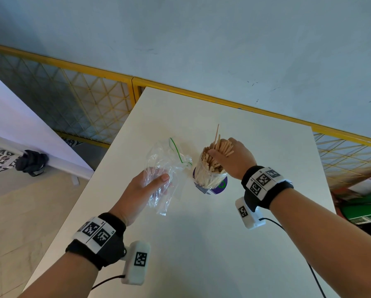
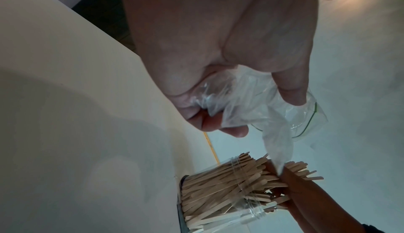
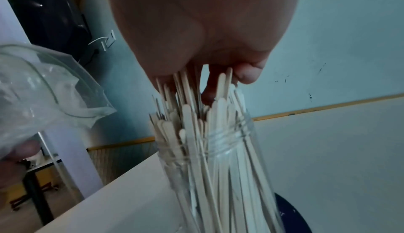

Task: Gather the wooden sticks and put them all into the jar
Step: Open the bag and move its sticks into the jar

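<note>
From the head view, pale flat wooden sticks [image 1: 214,162] pack a clear jar [image 1: 210,179] standing on the white table [image 1: 223,244], their ends fanning upward past the rim. The right hand [image 1: 234,158] curls its fingers around their tops.

Left wrist view: the left hand [image 2: 218,63] pinches a crumpled clear bag [image 2: 273,115].

Right wrist view: the sticks stand nearly upright, long axes vertical.
</note>
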